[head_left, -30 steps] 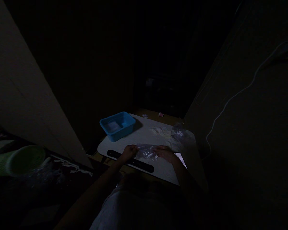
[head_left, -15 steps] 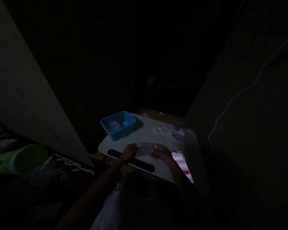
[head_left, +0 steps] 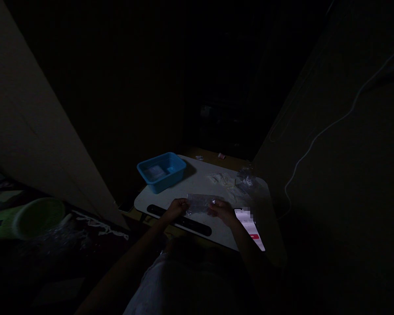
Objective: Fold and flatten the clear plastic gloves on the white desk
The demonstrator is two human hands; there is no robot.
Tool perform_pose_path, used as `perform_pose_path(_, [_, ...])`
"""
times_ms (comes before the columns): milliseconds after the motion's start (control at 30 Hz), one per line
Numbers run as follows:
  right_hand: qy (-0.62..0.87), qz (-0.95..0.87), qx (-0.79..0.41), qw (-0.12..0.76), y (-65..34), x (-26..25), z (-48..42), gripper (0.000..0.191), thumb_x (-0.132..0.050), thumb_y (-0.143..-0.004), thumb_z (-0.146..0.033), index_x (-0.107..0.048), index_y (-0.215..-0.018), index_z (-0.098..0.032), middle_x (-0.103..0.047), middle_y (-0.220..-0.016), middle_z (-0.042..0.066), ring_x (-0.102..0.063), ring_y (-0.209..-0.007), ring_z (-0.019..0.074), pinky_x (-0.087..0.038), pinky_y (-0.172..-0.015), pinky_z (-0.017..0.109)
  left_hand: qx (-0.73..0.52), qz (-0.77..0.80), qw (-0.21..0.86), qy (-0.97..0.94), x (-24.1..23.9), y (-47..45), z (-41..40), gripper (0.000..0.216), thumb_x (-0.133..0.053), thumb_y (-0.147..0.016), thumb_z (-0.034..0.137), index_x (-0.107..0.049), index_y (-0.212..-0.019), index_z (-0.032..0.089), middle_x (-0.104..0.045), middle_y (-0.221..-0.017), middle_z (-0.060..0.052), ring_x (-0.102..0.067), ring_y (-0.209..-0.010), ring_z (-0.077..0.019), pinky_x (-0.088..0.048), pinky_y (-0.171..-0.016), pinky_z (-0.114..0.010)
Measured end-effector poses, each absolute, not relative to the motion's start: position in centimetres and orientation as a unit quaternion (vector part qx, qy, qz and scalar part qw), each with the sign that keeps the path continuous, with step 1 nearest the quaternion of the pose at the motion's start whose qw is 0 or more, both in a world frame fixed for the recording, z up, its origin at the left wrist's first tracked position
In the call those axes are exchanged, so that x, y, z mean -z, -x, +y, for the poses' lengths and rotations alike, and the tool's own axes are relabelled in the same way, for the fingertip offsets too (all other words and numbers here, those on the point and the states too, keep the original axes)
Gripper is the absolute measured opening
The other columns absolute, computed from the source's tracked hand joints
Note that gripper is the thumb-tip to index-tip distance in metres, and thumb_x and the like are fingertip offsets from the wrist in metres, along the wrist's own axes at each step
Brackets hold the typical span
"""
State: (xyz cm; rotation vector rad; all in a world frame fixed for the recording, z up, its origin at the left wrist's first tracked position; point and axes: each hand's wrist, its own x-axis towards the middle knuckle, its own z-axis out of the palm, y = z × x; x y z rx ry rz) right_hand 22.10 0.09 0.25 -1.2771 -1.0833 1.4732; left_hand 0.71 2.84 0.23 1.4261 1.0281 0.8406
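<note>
A clear plastic bag (head_left: 198, 203) is stretched between my two hands, just above the white table (head_left: 170, 199). My left hand (head_left: 176, 209) pinches its left end. At the other end, my right hand (head_left: 222, 211) grips it with thumb and fingers closed, and a small glint shows by the thumb. Dim light hides whether the bag has anything inside. To the left stands a blue plastic basin (head_left: 166, 181) with a clear, flat piece in it. Beside my right forearm lies a phone (head_left: 249, 229) with its screen lit.
Pale packets (head_left: 221, 179) and crumpled clear plastic (head_left: 247, 179) lie at the table's back right. A black slotted strip (head_left: 193, 225) runs along the front edge. On the floor at left, a green bucket (head_left: 39, 218) lies tipped beside loose plastic. A white cable (head_left: 311, 142) hangs along the right wall.
The bag looks flatter and smoother between my hands, and a glint now shows by my right thumb. Both hands stay in nearly the same place.
</note>
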Motion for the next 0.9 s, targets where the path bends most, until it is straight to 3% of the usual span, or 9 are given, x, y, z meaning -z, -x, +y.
perform_pose_path(233, [0.507, -0.438, -0.589, 0.452, -22.1, -0.2, 0.1, 0.032, -0.067, -0.056, -0.042, -0.059, -0.069, -0.014, -0.06, -0.059, 0.0, -0.056, -0.052, 0.01, -0.045, -0.052, 0.022, -0.357, 0.433, 0.569, -0.601, -0.3, -0.7, 2.8, 0.028, -0.05, -0.06, 0.043, -0.046, -0.056, 0.015, -0.033, -0.042, 0.008, -0.028, -0.037, -0.0032, -0.02, -0.037, -0.017])
perform_pose_path(400, [0.504, -0.392, -0.606, 0.474, -22.1, 0.2, 0.3, 0.032, -0.071, -0.05, -0.035, -0.06, -0.073, -0.016, -0.061, -0.064, -0.001, -0.058, -0.055, 0.0112, -0.047, -0.054, 0.025, -0.367, 0.421, 0.583, -0.59, 0.0, -0.6, 2.9, 0.032, -0.053, -0.058, 0.047, -0.045, -0.058, 0.016, -0.032, -0.043, 0.008, -0.027, -0.037, -0.0031, -0.02, -0.038, -0.017])
perform_pose_path(600, [0.487, -0.387, -0.625, 0.471, -22.4, 0.8, 0.4, 0.035, -0.071, -0.05, -0.034, -0.061, -0.079, -0.016, -0.06, -0.062, 0.0, -0.058, -0.055, 0.0121, -0.046, -0.055, 0.026, -0.386, 0.395, 0.622, -0.555, 0.6, -0.5, 3.2, 0.038, -0.057, -0.056, 0.049, -0.052, -0.067, 0.013, -0.042, -0.048, 0.006, -0.034, -0.039, -0.0041, -0.024, -0.04, -0.018])
perform_pose_path(900, [0.494, -0.392, -0.612, 0.477, -22.1, 0.5, 0.2, 0.033, -0.071, -0.047, -0.035, -0.06, -0.071, -0.015, -0.061, -0.06, 0.0, -0.057, -0.053, 0.0124, -0.045, -0.053, 0.026, -0.391, 0.401, 0.611, -0.56, 0.4, -0.4, 3.1, 0.036, -0.059, -0.057, 0.048, -0.052, -0.062, 0.014, -0.038, -0.045, 0.007, -0.031, -0.037, -0.0031, -0.021, -0.038, -0.017])
